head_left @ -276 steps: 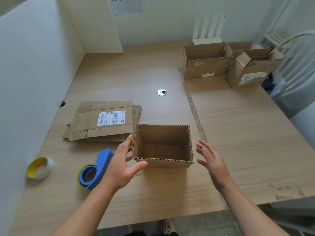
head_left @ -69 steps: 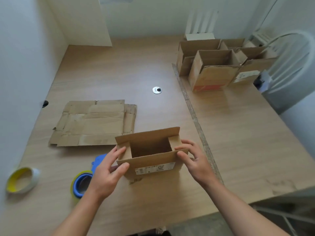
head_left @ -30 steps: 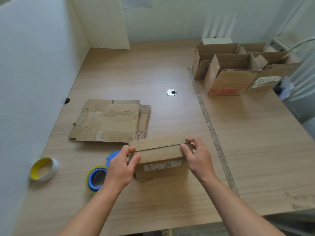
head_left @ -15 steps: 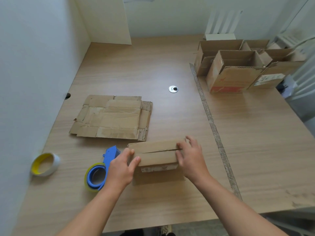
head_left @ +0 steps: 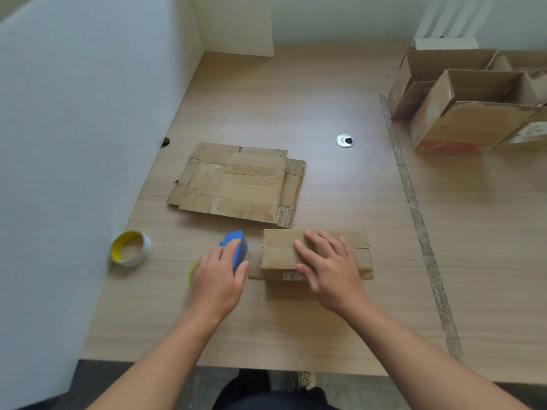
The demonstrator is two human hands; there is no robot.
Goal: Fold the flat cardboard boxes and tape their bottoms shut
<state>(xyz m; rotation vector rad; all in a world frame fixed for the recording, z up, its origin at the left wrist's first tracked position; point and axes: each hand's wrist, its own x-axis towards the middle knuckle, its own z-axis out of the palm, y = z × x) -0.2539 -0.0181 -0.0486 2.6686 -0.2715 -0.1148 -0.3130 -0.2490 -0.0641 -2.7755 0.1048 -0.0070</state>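
Head view: on the wooden bench [head_left: 296, 329], left-hand grip [head_left: 217, 279] curled around the blue tape dispenser [head_left: 238, 247]; right-hand grip [head_left: 331, 270] released, fingers flat, pressing the closed flaps of the small brown cardboard box [head_left: 278, 253] just beside it. Beyond lies a flattened cardboard sheet [head_left: 239, 184]; assembled open boxes [head_left: 467, 119] stand far right.

Your small brown box [head_left: 278, 254] sits close to you with its top flaps folded flat. Your blue tape holder [head_left: 240, 250] lies just left of it. Your flat cardboard [head_left: 239, 184] lies behind them both.
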